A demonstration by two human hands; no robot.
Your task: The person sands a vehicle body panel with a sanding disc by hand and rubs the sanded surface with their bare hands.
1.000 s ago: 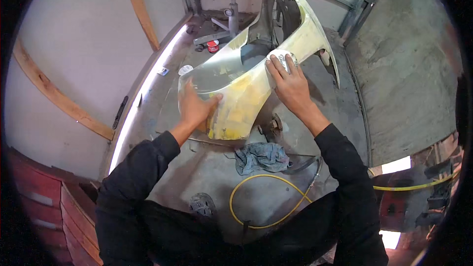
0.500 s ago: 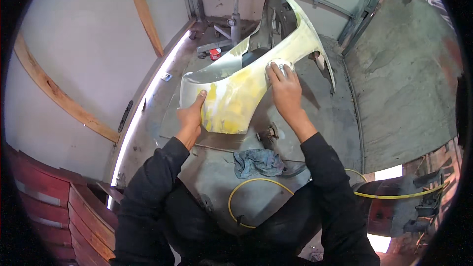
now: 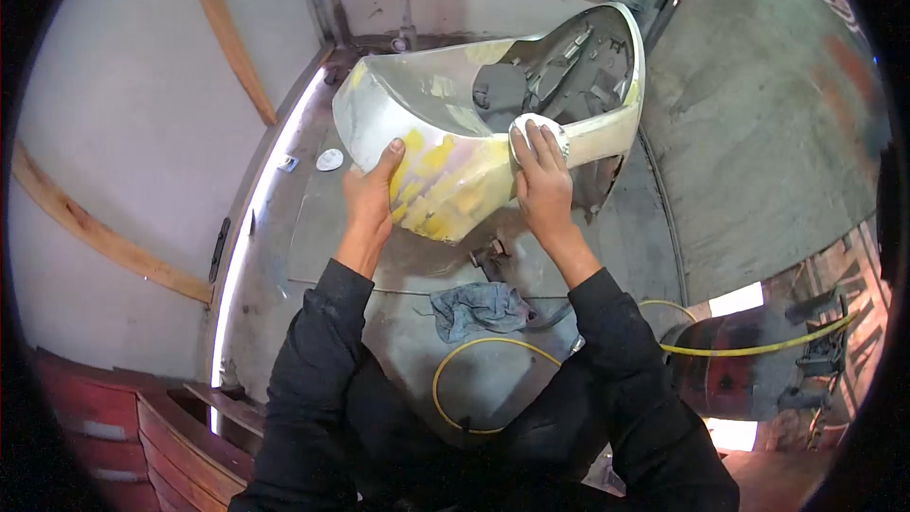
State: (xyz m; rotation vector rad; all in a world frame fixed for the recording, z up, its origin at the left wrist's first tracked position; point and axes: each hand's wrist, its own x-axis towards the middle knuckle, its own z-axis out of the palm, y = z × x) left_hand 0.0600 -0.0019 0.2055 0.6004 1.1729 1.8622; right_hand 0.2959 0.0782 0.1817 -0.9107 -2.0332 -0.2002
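Curved panel (image 3: 455,169) is gripped by the left hand (image 3: 370,201); right hand (image 3: 547,192) holds white pad (image 3: 524,121).

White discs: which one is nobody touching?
The floor disc, lying left of the left hand. The other disc is different: it's under the right hand's fingers.

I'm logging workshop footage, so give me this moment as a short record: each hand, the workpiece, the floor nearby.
Left hand: holding the curved panel near its left end, thumb on the outer face, other fingers hidden
Right hand: fingers flat over a round white pad on the panel
Panel finish: whitish, yellow patches
Floor: crumpled gray-blue cloth, yellow hose, white disc
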